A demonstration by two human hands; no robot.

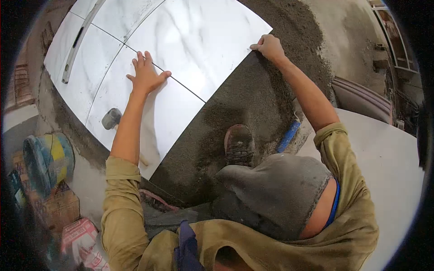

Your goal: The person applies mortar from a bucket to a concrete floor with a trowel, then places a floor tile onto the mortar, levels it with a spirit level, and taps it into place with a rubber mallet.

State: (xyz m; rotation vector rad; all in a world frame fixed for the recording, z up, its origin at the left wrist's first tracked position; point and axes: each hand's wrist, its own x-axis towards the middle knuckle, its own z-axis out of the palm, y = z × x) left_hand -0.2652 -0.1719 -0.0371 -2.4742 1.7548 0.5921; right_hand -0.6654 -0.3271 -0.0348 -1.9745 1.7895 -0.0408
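Large white marble-patterned floor tiles (194, 40) lie side by side on grey mortar. My left hand (147, 77) rests on them with its fingers spread, near the joint between two tiles. My right hand (270, 46) is at the far right corner of the upper tile, its fingers closed at the edge; the underside of the grip is hidden. A mallet (111, 119) with a dark head lies on the nearer tile, its handle partly behind my left forearm. A long metal level (80, 38) lies across the tiles at the left.
Grey mortar (194, 153) spreads along the tiles' right side, with my shoe (239, 142) on it. A blue-handled tool (288, 136) lies near my knee. Buckets (49, 158), a cardboard box (61, 210) and a red-and-white bag (83, 241) stand at the left.
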